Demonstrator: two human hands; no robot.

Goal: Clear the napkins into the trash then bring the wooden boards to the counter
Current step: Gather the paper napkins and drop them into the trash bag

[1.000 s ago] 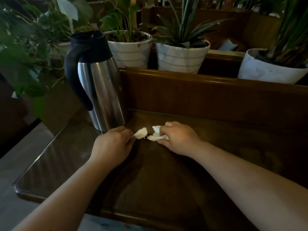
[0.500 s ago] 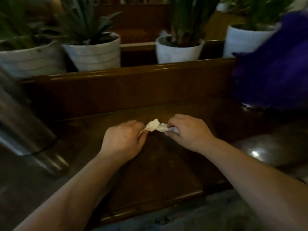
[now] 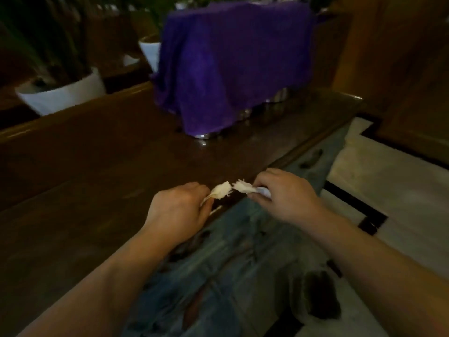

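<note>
My left hand is closed on a crumpled white napkin that sticks out past my thumb. My right hand is closed on a second white napkin, and the two tufts almost touch between my hands. Both hands hover over the front edge of the dark wooden table, half above the floor. No wooden boards and no trash bin are in view.
A purple cloth drapes a boxy object with metal feet at the table's far end. White plant pots stand behind a wooden rail on the left. Patterned floor lies below, pale tiles and wood panelling to the right.
My view has swung right: the steel jug and most pots left the frame and the purple-draped object came in. Both hands, still holding napkins, moved from mid-table to its front edge.
</note>
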